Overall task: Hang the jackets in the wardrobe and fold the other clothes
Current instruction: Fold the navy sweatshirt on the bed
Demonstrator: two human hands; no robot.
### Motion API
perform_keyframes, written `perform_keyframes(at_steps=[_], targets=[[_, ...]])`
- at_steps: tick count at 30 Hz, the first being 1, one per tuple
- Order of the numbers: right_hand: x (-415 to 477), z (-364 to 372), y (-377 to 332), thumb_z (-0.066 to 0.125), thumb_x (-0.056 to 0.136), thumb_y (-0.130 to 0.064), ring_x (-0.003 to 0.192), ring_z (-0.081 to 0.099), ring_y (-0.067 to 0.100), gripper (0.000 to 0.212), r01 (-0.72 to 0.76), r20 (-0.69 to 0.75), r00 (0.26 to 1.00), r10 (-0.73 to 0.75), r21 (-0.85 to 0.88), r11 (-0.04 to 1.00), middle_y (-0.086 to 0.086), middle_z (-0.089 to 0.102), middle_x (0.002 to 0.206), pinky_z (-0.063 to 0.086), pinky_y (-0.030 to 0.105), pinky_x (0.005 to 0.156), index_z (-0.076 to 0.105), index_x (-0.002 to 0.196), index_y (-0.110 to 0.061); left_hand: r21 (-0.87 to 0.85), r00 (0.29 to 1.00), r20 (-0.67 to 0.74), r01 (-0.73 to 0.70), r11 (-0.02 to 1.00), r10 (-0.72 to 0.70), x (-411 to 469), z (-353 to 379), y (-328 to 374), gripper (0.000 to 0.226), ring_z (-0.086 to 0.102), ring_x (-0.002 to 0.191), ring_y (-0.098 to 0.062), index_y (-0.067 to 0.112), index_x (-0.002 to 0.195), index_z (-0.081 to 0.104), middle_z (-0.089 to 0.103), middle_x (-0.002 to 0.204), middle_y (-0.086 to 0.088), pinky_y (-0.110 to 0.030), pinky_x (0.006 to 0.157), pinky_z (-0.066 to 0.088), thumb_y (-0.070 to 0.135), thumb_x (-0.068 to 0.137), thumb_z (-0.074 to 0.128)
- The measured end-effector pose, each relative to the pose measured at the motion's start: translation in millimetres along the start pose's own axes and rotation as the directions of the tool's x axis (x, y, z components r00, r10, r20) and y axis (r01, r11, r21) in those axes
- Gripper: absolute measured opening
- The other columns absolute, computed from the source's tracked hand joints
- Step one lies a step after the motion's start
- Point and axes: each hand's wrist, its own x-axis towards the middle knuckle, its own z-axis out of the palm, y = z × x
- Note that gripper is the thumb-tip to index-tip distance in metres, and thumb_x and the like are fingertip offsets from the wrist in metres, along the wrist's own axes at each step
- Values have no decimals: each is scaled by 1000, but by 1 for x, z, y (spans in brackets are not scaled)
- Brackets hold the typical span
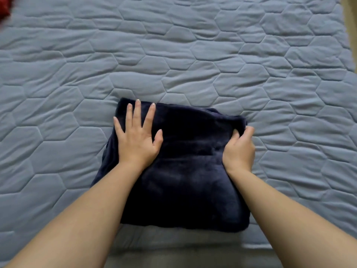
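A dark navy fleece garment lies folded into a rough rectangle on the bed, close to its near edge. My left hand lies flat on the garment's far left part, fingers straight and spread, pressing it down. My right hand is at the garment's far right corner, its fingers curled round the edge of the fabric and pinching it.
The bed is covered by a grey-blue quilted cover with a hexagon pattern, stretching away on all sides. A bit of red cloth shows at the far left corner. A beige strip runs along the right edge.
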Motion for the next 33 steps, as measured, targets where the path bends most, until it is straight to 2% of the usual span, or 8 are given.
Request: perform_keyframes(at_steps=[7, 14, 21, 24, 26, 28, 31, 33], targets=[[-37, -51, -40, 43, 94, -23, 143, 23, 27, 63, 294, 8, 952, -305, -285, 912, 7, 22, 157, 24, 51, 110, 18, 151, -17, -69, 1000, -22, -10, 998, 9, -20, -42, 5, 69, -10, 147, -27, 27, 152, -1, -8, 160, -10, -60, 114, -5, 46, 93, 28], [-116, -42, -33, 28, 90, -53, 148, 2, 30, 65, 666, 474, 744, -471, -470, 580, -1, 6, 161, 11, 66, 112, 13, 151, -35, 44, 944, -29, -328, 944, 329, -71, -45, 4, 65, 12, 146, -33, 30, 149, 25, 15, 159, -7, -69, 109, 10, 48, 88, 35], [-89, -11, -10, 34, 92, -46, 148, 9, 27, 63, 469, 366, 878, -309, -529, 707, 1, 8, 162, 18, 66, 108, 16, 152, -35, 68, 929, 92, -364, 929, 357, -51, -14, -19, 72, 13, 146, -32, 31, 150, 23, 13, 160, -6, -69, 109, 14, 57, 83, 36], [-83, -37, -8, 43, 92, -48, 147, 12, 24, 75, 225, 259, 954, -152, -285, 932, -2, 6, 162, 21, 45, 114, 7, 154, -24, -94, 993, 92, -72, 993, 80, -66, -37, -40, 80, 8, 147, -27, 32, 151, 14, 7, 161, -6, -58, 113, 10, 61, 83, 44], [-70, -55, -6, 57, 91, -41, 143, 25, 20, 83, 10, 263, 965, -2, -30, 999, 3, 22, 157, 23, 33, 114, 8, 153, -18, -452, 957, 175, 287, 845, -232, -69, -49, -60, 88, 25, 142, -22, 27, 151, 17, 20, 157, -7, -39, 111, 24, 49, 81, 64], [-58, -68, -3, 66, 87, -39, 130, 45, 21, 82, -274, 370, 909, 193, 179, 945, 4, 46, 141, 34, 34, 109, 21, 151, -15, -707, 862, 350, 500, 500, -367, -63, -57, -76, 74, 51, 122, -18, 18, 139, 39, 50, 138, -6, -25, 96, 39, 34, 78, 76], [-54, -78, 4, 69, 74, -53, 104, 67, 18, 61, -516, 637, 728, 255, 264, 814, 2, 69, 117, 53, 38, 89, 54, 125, -23, -684, 694, 706, 720, 119, -142, -56, -63, -86, 58, 69, 93, -17, 21, 119, 58, 72, 107, 0, -23, 73, 53, 44, 68, 76], [-58, -84, 3, 72, 68, -54, 99, 69, 16, 58, -533, 701, 677, 224, 258, 805, -1, 72, 110, 53, 35, 82, 57, 118, -28, -599, 603, 797, 795, 98, -27, -59, -68, -83, 58, 71, 91, -19, 28, 115, 61, 74, 100, 1, -31, 75, 55, 50, 63, 76]])
